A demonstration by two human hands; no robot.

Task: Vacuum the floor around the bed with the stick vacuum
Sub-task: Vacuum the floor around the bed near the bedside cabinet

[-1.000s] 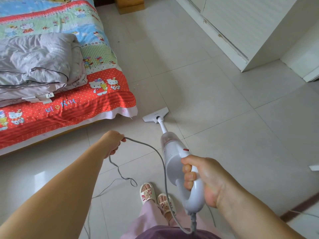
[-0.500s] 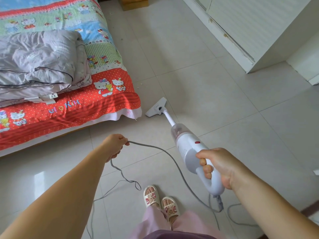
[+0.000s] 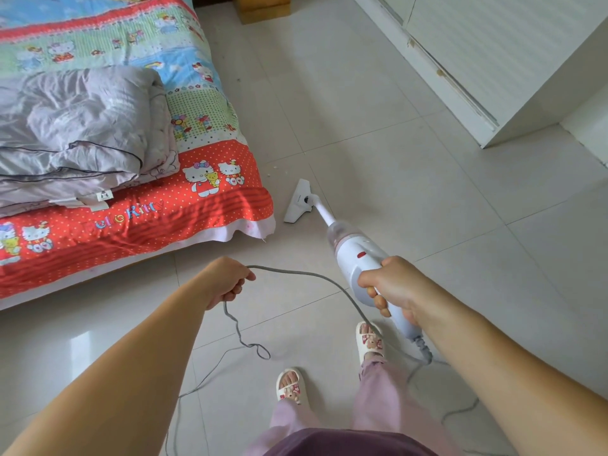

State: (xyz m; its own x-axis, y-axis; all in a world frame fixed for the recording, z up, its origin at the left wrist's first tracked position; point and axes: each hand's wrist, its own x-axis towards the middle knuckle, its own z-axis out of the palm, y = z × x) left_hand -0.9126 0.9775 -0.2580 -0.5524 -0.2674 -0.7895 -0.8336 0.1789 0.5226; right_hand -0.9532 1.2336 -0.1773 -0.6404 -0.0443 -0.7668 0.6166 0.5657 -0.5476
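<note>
Here one stick vacuum (image 3: 353,255), one bed (image 3: 197,205).

You see a folded grey quilt (image 3: 75,126) on the patterned sheet (image 3: 210,189), a white wardrobe (image 3: 493,60) opposite, a wooden box (image 3: 263,6) beyond.

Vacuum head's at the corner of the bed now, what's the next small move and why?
Probably push the floor head forward along the side of the bed, toward the small white crumbs on the tiles just ahead. The right hand grips the vacuum's handle, and the left hand holds the grey cord up and off the path, so nothing blocks that stroke.
</note>
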